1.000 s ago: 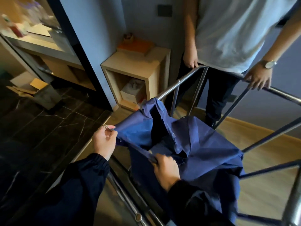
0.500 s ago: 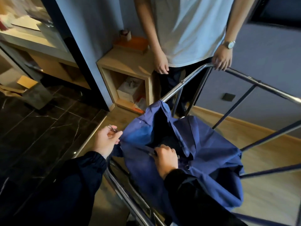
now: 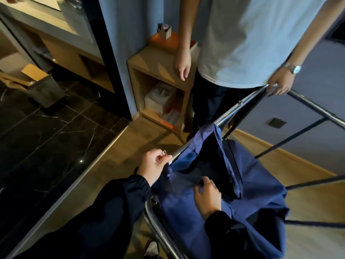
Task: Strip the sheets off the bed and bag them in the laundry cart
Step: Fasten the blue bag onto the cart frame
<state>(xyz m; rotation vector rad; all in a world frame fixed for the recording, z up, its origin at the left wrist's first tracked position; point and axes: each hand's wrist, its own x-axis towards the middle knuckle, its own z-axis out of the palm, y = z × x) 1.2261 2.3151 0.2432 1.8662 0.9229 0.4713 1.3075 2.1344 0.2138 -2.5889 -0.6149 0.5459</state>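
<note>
Pinching ring, seemingly clipped to bag corner, left hand sits at cart rail; right hand, fingers curled, grips bag hem; bag hangs slack inside cart.

I am looking down at two arms that are wearing a dark, near-black jacket. The left sleeve is bunching into soft wrinkles and ending in a gathered elastic cuff. The right sleeve is showing the same crinkled fabric. The left hand and right hand are going bare.
</note>
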